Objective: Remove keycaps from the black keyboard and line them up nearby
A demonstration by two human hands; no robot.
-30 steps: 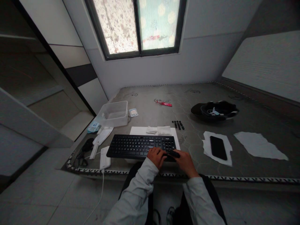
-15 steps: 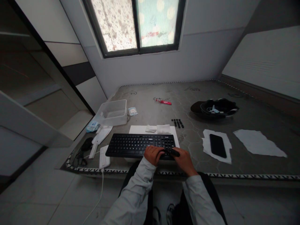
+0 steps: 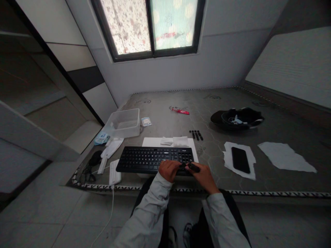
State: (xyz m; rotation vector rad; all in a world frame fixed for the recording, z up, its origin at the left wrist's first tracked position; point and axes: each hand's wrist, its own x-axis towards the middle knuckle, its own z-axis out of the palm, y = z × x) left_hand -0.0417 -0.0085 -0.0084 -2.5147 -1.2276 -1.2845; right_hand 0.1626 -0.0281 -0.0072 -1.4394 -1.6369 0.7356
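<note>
Since the earlier frame, the black tool (image 3: 194, 167) has shifted slightly rightward with the right hand (image 3: 203, 176), whose fingers are clamped on it at lower centre. The left hand (image 3: 168, 170) is just beside it, fingertips close together; whether they grip anything I cannot tell. Both hands are over the right end of the keyboard (image 3: 144, 159), lower middle of the frame, near small black pieces (image 3: 199, 134).

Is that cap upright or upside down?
Upside down: the hollow of the cap faces up, with something white showing inside.
</note>
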